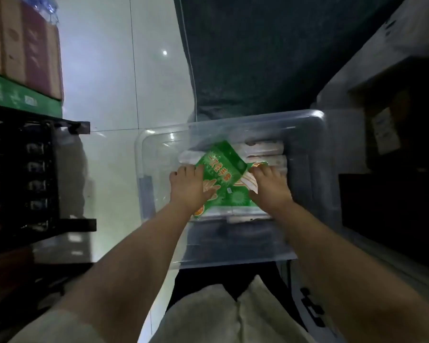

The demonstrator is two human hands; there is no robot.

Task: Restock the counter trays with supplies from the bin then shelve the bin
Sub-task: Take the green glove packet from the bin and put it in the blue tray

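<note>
A clear plastic bin [305, 134] sits low in front of me, on the floor beside a dark counter. Inside it lie green printed packets [223, 167] on top of several pale wrapped packs [265, 147]. My left hand [190, 188] is down in the bin with its fingers on the left edge of a green packet. On the packet's right side my right hand [270, 186] presses down, over a white and orange striped packet [249, 183]. Both hands seem to grip the green packets. No counter trays are in view.
A dark crate rack [22, 177] stands at the left with a green box [22, 95] and cardboard cartons [30, 45] above it. Pale tiled floor [109, 82] runs ahead. A dark mat [258, 50] lies beyond the bin. Shadowed shelving with boxes [386, 129] fills the right.
</note>
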